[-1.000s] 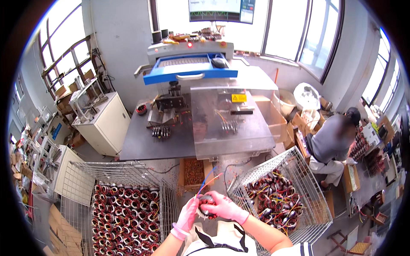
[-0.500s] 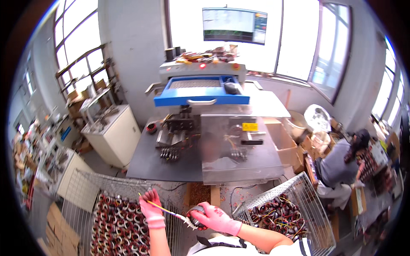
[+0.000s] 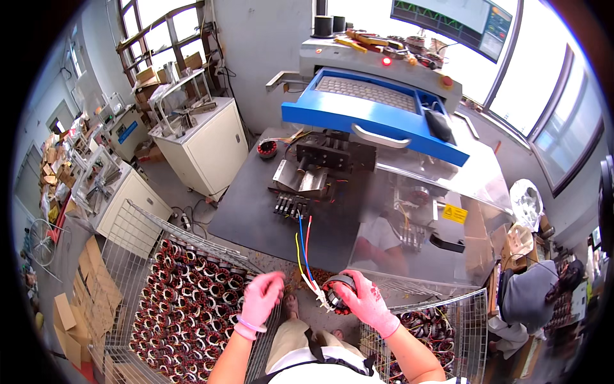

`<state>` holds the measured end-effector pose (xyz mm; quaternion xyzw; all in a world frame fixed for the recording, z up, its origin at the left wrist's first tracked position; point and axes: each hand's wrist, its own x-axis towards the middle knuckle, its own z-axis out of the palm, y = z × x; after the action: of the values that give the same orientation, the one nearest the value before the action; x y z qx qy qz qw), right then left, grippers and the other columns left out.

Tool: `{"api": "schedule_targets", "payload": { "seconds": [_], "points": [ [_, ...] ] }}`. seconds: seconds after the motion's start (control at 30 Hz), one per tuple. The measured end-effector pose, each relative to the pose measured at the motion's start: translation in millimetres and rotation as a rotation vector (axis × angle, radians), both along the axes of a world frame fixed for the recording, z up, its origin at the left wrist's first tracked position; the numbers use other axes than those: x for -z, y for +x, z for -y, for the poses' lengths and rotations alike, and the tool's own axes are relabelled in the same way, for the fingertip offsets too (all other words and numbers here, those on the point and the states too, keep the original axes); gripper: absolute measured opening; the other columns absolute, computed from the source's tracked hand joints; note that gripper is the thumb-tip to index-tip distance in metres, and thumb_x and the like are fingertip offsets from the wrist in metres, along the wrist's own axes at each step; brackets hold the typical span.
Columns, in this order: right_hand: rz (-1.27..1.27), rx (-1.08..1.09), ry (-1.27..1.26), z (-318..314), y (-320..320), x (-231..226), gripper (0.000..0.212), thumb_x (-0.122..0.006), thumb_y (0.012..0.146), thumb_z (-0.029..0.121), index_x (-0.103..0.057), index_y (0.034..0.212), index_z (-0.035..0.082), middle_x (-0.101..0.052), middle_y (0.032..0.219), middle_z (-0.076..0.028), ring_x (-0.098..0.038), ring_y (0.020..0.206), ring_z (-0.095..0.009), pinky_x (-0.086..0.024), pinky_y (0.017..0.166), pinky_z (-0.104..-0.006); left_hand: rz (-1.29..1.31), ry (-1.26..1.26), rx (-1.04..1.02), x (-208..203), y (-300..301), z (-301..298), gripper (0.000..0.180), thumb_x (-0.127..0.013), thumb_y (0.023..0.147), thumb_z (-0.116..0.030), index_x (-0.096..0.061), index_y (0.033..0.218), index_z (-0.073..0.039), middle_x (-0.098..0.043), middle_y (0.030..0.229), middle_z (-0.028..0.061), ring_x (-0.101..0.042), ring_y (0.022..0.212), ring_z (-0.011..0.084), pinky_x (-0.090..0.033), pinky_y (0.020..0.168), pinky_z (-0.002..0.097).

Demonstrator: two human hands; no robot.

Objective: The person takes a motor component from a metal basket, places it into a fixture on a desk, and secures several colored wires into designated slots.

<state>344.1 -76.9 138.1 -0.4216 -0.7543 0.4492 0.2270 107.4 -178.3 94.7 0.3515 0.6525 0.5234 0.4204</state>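
Note:
My right hand (image 3: 368, 301), in a pink glove, grips a round motor stator (image 3: 339, 292) with a dark ring and red windings. Yellow, blue and red lead wires (image 3: 304, 249) fan up from it, spread apart and free at their ends. White sleeving (image 3: 318, 294) covers the lower part of the leads. To the left of the wires, my left hand (image 3: 261, 298), gloved in pink too, is held with its fingers curled together, slightly blurred. It is apart from the wires, and nothing shows in it.
A wire basket (image 3: 211, 238) filled with stators stands at left, another basket (image 3: 470, 320) at right. Ahead is a bench (image 3: 256, 211) with a clamp fixture (image 3: 307, 179), terminal block (image 3: 291, 206), clear cover (image 3: 409, 256) and blue keyboard drawer (image 3: 384, 128). A person (image 3: 527, 294) works at right.
My left hand has let go of the wires and dropped back. The bundled leads now fan out separately. My view has turned left, and the monitor picture has changed.

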Motion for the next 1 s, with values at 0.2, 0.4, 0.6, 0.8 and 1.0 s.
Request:
{"api": "schedule_targets", "payload": {
  "seconds": [0.2, 0.4, 0.6, 0.8, 1.0],
  "points": [
    [0.075, -0.094, -0.054, -34, -78, -9, 0.044, -0.064, 0.089, 0.03, -0.054, 0.12, 0.001, -0.066, 0.101, -0.021, -0.066, 0.093, -0.031, -0.051, 0.081, -0.037, 0.434, -0.037, 0.176, -16, -98, -108, 0.044, -0.049, 0.1, -0.037, -0.06, 0.118, 0.002, -0.051, 0.067, -0.0034, -0.042, 0.048, 0.0022, -0.029, 0.04, 0.016],
    [0.165, -0.185, -0.19, -66, -139, -20, 0.049, -0.063, 0.089, 0.035, -0.054, 0.121, 0.0, -0.064, 0.105, -0.02, -0.065, 0.097, -0.033, -0.051, 0.084, -0.0369, 0.807, 0.093, 0.363, 17, -170, -161, 0.046, -0.049, 0.098, -0.045, -0.06, 0.096, -0.001, -0.046, 0.06, -0.0017, -0.026, 0.038, 0.0047, -0.017, 0.034, 0.0207],
    [0.188, -0.138, -0.252, -79, -173, -13, 0.049, -0.063, 0.089, 0.036, -0.054, 0.122, 0.001, -0.065, 0.104, -0.019, -0.067, 0.089, -0.028, -0.052, 0.08, -0.0353, 0.789, 0.07, 0.31, 16, -201, -176, 0.045, -0.051, 0.097, -0.044, -0.059, 0.091, -0.001, -0.044, 0.06, -0.0017, -0.027, 0.038, 0.0038, -0.018, 0.033, 0.0194],
    [0.168, -0.077, -0.27, -89, -192, -10, 0.045, -0.062, 0.09, 0.033, -0.055, 0.12, 0.0, -0.066, 0.102, -0.017, -0.067, 0.089, -0.026, -0.052, 0.079, -0.0347, 0.791, 0.141, 0.093, 31, -219, -179, 0.033, -0.057, 0.096, -0.036, -0.059, 0.091, -0.004, -0.044, 0.059, -0.0033, -0.033, 0.04, 0.0036, -0.019, 0.033, 0.0182],
    [0.123, 0.031, -0.305, -103, -176, -17, 0.039, -0.061, 0.091, 0.027, -0.056, 0.118, -0.001, -0.067, 0.1, -0.018, -0.067, 0.091, -0.026, -0.051, 0.08, -0.034, 0.134, 0.239, -0.931, 93, -420, -147, 0.041, -0.056, 0.093, -0.045, -0.059, 0.11, -0.007, -0.057, 0.089, 0.0023, -0.055, 0.069, 0.0088, -0.047, 0.056, 0.0218]
  ]
}}
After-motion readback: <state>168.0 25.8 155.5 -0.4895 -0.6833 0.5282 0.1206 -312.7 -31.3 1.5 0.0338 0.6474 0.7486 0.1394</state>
